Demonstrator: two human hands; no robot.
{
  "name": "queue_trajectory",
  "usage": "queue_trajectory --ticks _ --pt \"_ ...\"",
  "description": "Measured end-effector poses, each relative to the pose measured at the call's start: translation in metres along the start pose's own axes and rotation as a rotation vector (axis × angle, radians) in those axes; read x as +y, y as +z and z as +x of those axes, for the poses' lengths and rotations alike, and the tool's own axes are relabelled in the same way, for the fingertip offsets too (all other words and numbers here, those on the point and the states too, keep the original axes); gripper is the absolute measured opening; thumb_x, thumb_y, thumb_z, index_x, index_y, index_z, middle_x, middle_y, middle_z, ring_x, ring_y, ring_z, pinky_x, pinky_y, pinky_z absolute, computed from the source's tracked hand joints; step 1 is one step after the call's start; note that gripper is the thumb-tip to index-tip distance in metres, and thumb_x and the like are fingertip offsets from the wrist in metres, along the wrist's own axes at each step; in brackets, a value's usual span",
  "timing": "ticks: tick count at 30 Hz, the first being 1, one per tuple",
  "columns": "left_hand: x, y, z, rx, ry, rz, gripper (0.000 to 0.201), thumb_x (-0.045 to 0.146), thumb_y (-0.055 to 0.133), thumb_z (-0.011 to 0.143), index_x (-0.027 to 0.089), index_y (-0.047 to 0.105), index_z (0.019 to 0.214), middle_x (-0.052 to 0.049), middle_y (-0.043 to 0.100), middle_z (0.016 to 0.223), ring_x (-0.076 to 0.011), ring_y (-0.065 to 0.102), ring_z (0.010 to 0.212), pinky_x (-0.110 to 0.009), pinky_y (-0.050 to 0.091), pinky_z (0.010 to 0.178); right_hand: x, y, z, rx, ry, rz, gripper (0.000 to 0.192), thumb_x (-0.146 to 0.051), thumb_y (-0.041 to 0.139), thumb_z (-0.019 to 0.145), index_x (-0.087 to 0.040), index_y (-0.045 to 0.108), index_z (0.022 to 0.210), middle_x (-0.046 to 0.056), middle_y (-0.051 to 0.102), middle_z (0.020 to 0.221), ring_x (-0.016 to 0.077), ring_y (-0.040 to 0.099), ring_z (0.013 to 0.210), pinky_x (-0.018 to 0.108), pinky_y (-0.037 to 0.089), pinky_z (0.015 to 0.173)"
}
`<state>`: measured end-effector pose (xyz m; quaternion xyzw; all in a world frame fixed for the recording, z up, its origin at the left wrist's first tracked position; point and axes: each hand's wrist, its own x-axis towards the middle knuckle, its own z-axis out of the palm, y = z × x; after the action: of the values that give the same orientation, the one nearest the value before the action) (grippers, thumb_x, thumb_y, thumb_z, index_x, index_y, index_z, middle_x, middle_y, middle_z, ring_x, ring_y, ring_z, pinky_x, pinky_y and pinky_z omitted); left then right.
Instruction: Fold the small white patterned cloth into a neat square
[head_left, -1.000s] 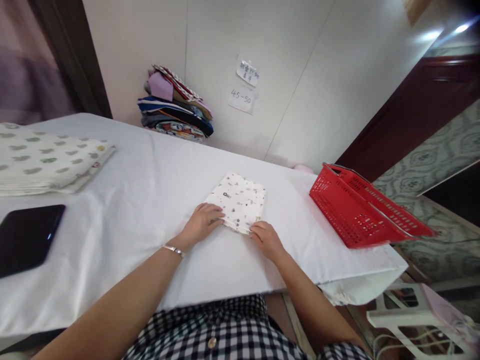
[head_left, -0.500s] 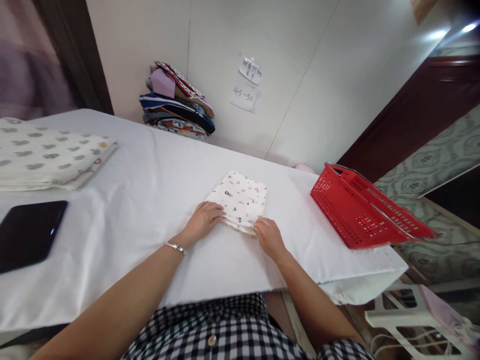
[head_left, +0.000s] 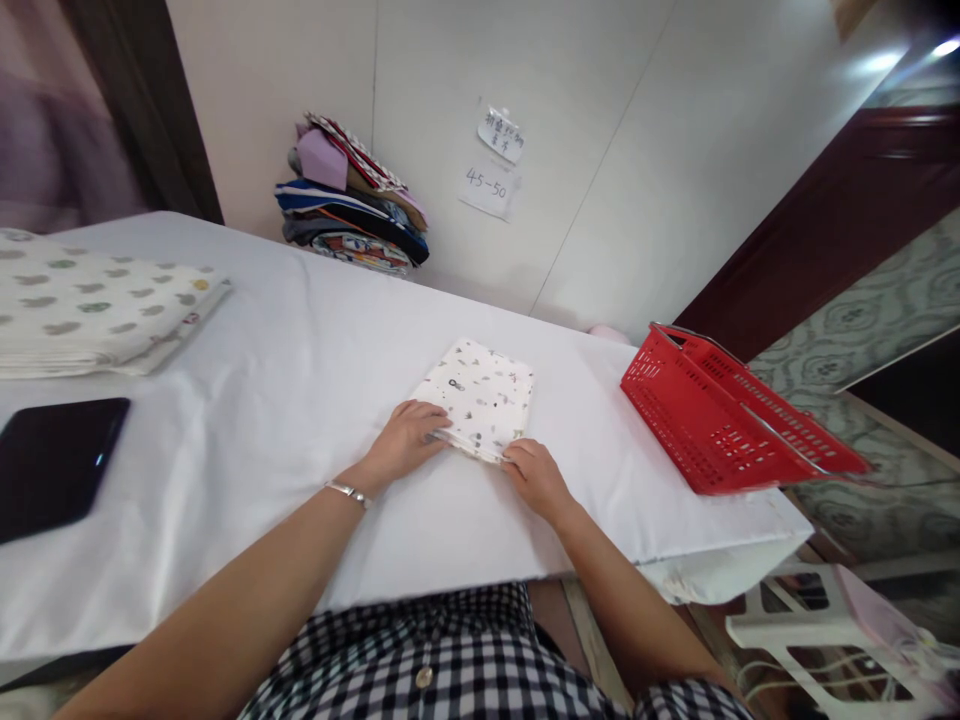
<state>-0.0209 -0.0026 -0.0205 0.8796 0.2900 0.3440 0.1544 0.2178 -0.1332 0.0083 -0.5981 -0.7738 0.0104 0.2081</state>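
Note:
A small white printed cloth (head_left: pixel 484 392), folded into a squarish stack, lies flat on the white-covered table in front of me. My left hand (head_left: pixel 411 437) grips its near left corner, the fingertips on top and the thumb hidden at the edge. At the near right corner, my right hand (head_left: pixel 534 474) pinches the folded layers between thumb and curled fingers. The near edge of the cloth runs between both hands and shows its stacked layers.
A red basket (head_left: pixel 705 430) stands at the table's right end. To the left lie a larger folded printed cloth (head_left: pixel 97 310) and a black tablet-like device (head_left: pixel 60 465). Behind the table's back edge is a pile of folded fabrics (head_left: pixel 352 205). A white stool (head_left: pixel 810 635) stands at lower right.
The near edge of the cloth looks flatter and its layers more even. My right hand has shifted slightly left along that edge; the left hand stays at its corner.

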Motion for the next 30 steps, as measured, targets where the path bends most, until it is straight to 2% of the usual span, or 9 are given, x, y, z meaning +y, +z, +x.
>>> queue_trajectory --ticks 10,16,22,27,30 --pt "-0.001 0.0 0.001 -0.017 -0.014 0.014 0.022 0.036 0.052 0.083 0.028 0.068 0.097 -0.005 0.064 0.111 -0.0225 0.055 0.106 -0.045 0.033 0.1 -0.005 -0.003 0.008 -0.011 0.086 0.037 0.018 -0.014 0.043 0.089 -0.021 0.057 0.08 0.004 0.06 0.087 0.0176 0.052 0.084 0.031 0.042 0.076" --pt "-0.001 0.0 0.001 -0.014 0.002 0.012 0.023 0.034 0.056 0.081 0.027 0.067 0.1 -0.005 0.063 0.112 -0.0227 0.054 0.107 -0.045 0.032 0.101 -0.001 -0.007 0.012 0.004 0.133 0.164 0.019 -0.018 0.043 0.088 -0.021 0.057 0.076 0.002 0.058 0.08 0.0162 0.053 0.08 0.029 0.043 0.074" --pt "-0.001 0.0 0.003 -0.011 -0.024 0.01 0.024 0.035 0.048 0.086 0.027 0.069 0.095 -0.004 0.065 0.109 -0.022 0.055 0.104 -0.045 0.033 0.099 0.011 -0.011 0.013 -0.008 0.117 0.408 0.021 -0.021 0.045 0.087 -0.021 0.064 0.079 0.002 0.064 0.088 0.015 0.06 0.085 0.029 0.045 0.081" --pt "-0.002 0.0 0.003 0.001 -0.003 0.007 0.025 0.035 0.047 0.087 0.027 0.069 0.095 -0.004 0.065 0.108 -0.0218 0.056 0.103 -0.045 0.034 0.098 0.015 -0.014 0.01 -0.029 0.172 0.486 0.018 -0.025 0.05 0.084 -0.022 0.067 0.088 0.004 0.065 0.097 0.0169 0.061 0.092 0.031 0.047 0.085" --pt "-0.003 0.0 0.003 0.001 0.003 0.011 0.026 0.035 0.045 0.088 0.027 0.068 0.096 -0.004 0.065 0.108 -0.0215 0.056 0.102 -0.045 0.034 0.098 0.016 -0.016 0.008 -0.054 0.128 0.494 0.019 -0.024 0.056 0.08 -0.022 0.067 0.095 0.005 0.064 0.104 0.0183 0.06 0.097 0.033 0.046 0.088"
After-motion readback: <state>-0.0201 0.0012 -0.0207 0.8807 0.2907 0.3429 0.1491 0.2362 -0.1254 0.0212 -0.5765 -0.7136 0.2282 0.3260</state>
